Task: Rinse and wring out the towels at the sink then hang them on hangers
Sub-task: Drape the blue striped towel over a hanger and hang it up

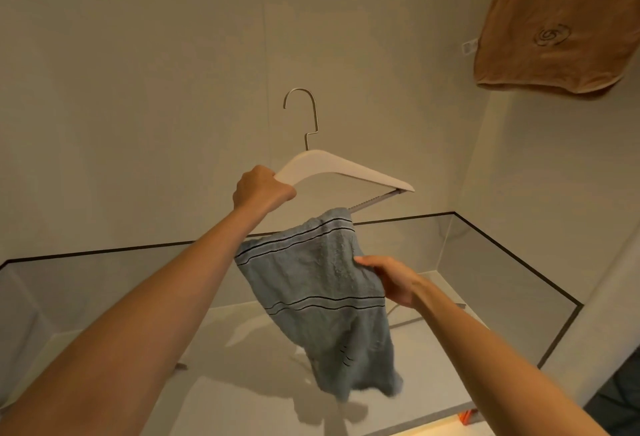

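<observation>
Pale counter [263, 366] lies below both hands. Brown towel [554, 20] hangs high, up and right of the right hand. Blue-grey striped towel [311, 290] is draped over the hanger's lower bar, falling below the left hand. White hanger [346, 169] is raised and tilted, hook upward. Left arm extended, left hand [263, 189] fisted round one shoulder end. Right hand [391, 279] sits lower, fingers pinching the striped towel's edge.

The left hand [261, 189] grips a white hanger [341, 167] by one end. A blue towel [311, 283] hangs over its bar, pinched by the right hand [389, 279].
</observation>
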### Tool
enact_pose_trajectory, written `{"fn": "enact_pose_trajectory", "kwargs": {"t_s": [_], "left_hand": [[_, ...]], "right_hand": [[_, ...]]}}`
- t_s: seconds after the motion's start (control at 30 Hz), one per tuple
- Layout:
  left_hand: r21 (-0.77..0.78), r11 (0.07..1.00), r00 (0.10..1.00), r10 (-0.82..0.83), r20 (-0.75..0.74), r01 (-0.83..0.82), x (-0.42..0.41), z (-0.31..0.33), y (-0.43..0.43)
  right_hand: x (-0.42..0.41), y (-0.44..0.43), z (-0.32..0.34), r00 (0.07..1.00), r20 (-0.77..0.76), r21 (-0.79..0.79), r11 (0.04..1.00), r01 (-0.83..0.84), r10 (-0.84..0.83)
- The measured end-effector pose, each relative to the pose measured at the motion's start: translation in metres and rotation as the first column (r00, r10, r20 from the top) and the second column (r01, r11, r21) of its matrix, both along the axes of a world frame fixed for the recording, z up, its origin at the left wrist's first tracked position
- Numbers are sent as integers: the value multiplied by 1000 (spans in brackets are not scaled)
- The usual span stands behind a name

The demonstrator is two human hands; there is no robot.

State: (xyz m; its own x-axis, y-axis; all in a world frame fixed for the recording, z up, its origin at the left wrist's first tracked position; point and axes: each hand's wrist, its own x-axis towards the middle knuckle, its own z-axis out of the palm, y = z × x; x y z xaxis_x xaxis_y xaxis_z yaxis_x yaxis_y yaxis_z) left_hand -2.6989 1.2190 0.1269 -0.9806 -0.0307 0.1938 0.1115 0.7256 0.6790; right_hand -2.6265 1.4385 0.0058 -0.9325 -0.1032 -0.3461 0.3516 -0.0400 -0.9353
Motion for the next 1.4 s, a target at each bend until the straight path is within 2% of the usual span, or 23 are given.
{"fn": "enact_pose_trajectory", "kwargs": {"t_s": [0.1, 0.2, 0.3, 0.4, 0.5, 0.57, 0.6, 0.63, 0.73, 0.83, 0.9, 1.03, 1.07, 1.1, 1.17, 1.23, 1.3, 1.37, 1.4], "left_hand": [[27, 1000, 1000, 14, -3, -14, -2, 1, -2], [53, 998, 1000, 23, -9, -22, -2, 1, -4], [65, 998, 1000, 23, -4, -23, -1, 0, -5], [62, 998, 1000, 8, -9, -8, 2, -4, -2], [60, 998, 1000, 3, -15, -2, 5, -7, -1], [58, 998, 1000, 0, -15, 1, 6, -8, -2], [57, 998, 1000, -4, -13, 5, 7, -10, -3], [52, 999, 1000, -12, -12, 12, 8, -11, -4], [25, 999, 999, -37, -6, 37, 10, -15, -5], [-2, 996, 996, -91, 0, 91, 11, -16, -1], [1, 994, 994, -105, 0, 105, 11, -16, 1], [49, 997, 998, -54, 38, 52, 10, -25, -8], [57, 997, 997, -57, 56, 54, 10, -29, -10], [63, 996, 995, -70, 70, 66, 11, -33, -11], [80, 993, 992, -96, 76, 90, 11, -35, -8], [101, 987, 990, -129, 64, 122, 11, -31, -2], [99, 983, 986, -160, 48, 154, 12, -25, 3], [82, 983, 985, -166, 38, 162, 12, -21, 4], [81, 984, 986, -160, 37, 157, 11, -21, 4]], "right_hand": [[-3, -5, 3, 989, 78, -334, 932, 141, -122], [-7, -7, 4, 974, 179, -440, 875, 204, -137], [-9, -16, 9, 965, 243, -314, 933, 175, -99], [-8, -21, 14, 976, 216, -83, 996, 27, -8], [-2, -18, 21, 990, 140, 263, 963, -60, 23], [1, -15, 25, 999, 37, 380, 925, -21, 7], [3, -13, 28, 999, -29, 367, 929, 36, -27], [2, -11, 30, 991, -95, 286, 951, 120, -97], [-4, -11, 52, 918, -249, -58, 951, 304, -308], [-12, -14, 86, 888, -377, -169, 962, 214, -264], [-20, -11, 96, 909, -360, -171, 972, 158, -211], [-26, 8, 85, 925, -264, 58, 952, 299, -274], [-24, 11, 81, 924, -254, 64, 948, 311, -286], [-21, 12, 77, 927, -259, 38, 956, 292, -272], [-14, 4, 80, 953, -263, -26, 989, 146, -147], [-15, -7, 86, 969, -238, -16, 998, 62, -64], [-22, -10, 88, 947, -217, 64, 964, 258, -239], [-26, 0, 86, 844, -261, 201, 829, 522, -468], [-26, 8, 83, 781, -284, 209, 759, 617, -557]]}}
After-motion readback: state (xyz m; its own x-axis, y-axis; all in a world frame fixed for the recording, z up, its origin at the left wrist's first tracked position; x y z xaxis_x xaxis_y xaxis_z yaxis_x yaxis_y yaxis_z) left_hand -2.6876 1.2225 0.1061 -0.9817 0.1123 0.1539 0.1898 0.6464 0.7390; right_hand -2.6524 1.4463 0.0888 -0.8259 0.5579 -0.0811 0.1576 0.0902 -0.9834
